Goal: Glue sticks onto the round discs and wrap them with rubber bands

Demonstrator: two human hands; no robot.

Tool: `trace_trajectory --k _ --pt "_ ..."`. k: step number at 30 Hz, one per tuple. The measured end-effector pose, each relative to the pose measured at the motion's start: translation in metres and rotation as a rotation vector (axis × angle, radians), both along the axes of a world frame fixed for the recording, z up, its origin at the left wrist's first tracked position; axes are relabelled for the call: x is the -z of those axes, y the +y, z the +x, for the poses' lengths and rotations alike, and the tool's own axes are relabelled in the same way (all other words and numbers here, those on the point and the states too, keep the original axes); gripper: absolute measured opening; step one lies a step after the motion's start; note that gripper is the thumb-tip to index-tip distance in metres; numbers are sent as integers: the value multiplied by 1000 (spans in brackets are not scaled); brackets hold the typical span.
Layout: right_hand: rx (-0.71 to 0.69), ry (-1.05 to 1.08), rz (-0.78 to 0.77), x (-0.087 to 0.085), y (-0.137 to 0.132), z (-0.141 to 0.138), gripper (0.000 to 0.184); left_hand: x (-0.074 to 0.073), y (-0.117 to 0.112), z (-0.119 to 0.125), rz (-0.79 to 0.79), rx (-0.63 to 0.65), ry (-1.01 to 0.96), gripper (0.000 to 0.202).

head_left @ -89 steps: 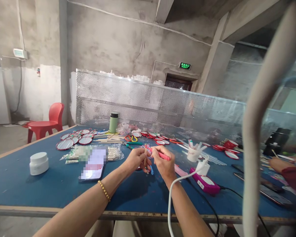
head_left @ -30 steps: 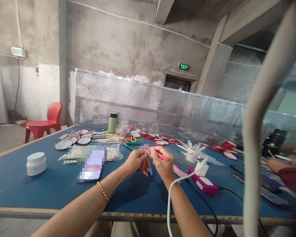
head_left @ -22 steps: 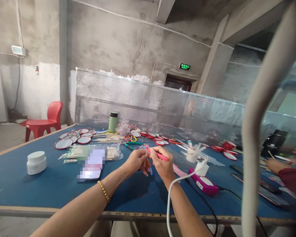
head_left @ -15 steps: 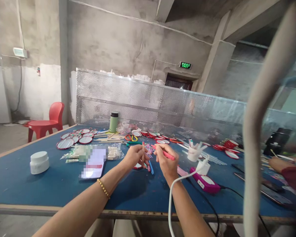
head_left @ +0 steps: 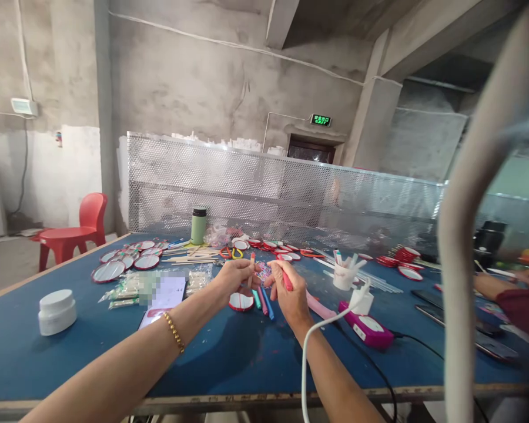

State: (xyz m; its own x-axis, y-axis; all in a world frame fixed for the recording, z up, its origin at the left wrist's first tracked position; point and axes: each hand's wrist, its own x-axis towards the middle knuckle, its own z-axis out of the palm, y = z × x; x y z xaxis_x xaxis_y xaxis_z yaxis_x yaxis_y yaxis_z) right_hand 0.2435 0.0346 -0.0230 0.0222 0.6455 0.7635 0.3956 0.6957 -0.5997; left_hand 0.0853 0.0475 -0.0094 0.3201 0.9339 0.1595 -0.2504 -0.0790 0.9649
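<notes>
My left hand (head_left: 240, 277) pinches a short orange-pink stick (head_left: 253, 259), upright between thumb and fingers. Its exact kind is too small to tell. In my right hand (head_left: 291, 296) is a thick red pen-like stick (head_left: 287, 281), its lower part hidden by the fingers. The two hands face each other a little apart. Just below them a teal stick (head_left: 256, 300), a pink stick (head_left: 263, 302) and a blue stick (head_left: 269, 306) lie side by side on the blue table. A small round red-rimmed mirror-like disc (head_left: 241, 302) is under the left wrist side. Behind the fingers sits a pile of small colourful bits (head_left: 263, 269).
Left are a white jar (head_left: 57, 312), a phone (head_left: 170, 292), bagged sticks (head_left: 127, 286) and round discs (head_left: 109, 271). A green bottle (head_left: 198, 227) stands behind. Right are a white cup (head_left: 344, 275), a magenta box (head_left: 369, 330), a white cable (head_left: 305, 376) and another person's arm (head_left: 518, 299).
My hands have drawn slightly apart, and the red stick now stands steeper. My left fingers have lifted off the loose sticks, where a teal one now shows. The view has shifted slightly.
</notes>
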Motion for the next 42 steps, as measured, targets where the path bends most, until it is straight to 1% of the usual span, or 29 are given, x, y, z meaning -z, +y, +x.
trace_trajectory --k 2,4,8,10,12,15,17,19,21,25,27,30,33,35,38,42 --pt "-3 7 6 1 1 1 35 -1 -2 4 -3 62 -14 21" --pt "4 4 13 2 2 2 34 1 -3 8 1 93 -35 22" --pt "20 -24 -5 4 5 4 32 14 -2 12 12 97 -60 23" --pt "15 -65 -12 2 6 2 30 21 -1 11 21 97 -58 24" --pt "24 -146 6 -3 8 -1 26 25 -1 9 32 98 -48 27" --pt "83 -355 91 -17 15 -4 23 26 -2 8 42 86 -18 28" --pt "152 -551 151 -26 22 -1 30 23 -1 5 58 60 -4 25" --pt "163 -624 145 -29 30 7 33 19 3 1 85 15 2 19" --pt "177 -684 119 -25 37 18 33 16 8 -5 112 -45 11 15" --pt "214 -717 83 -6 43 34 39 15 17 -12 145 -127 40 11" --pt "224 -712 83 1 44 34 38 18 17 -9 153 -136 57 13" --pt "202 -662 136 1 41 28 33 25 15 0 148 -112 68 18" --pt "123 -495 257 -6 32 19 29 32 13 8 122 -44 58 27" --pt "100 -330 292 -10 24 15 25 36 13 12 98 -1 49 32" --pt "68 -118 190 -13 15 10 25 43 16 19 64 40 35 33" --pt "-29 54 8 -12 11 5 24 53 20 27 38 71 26 27"
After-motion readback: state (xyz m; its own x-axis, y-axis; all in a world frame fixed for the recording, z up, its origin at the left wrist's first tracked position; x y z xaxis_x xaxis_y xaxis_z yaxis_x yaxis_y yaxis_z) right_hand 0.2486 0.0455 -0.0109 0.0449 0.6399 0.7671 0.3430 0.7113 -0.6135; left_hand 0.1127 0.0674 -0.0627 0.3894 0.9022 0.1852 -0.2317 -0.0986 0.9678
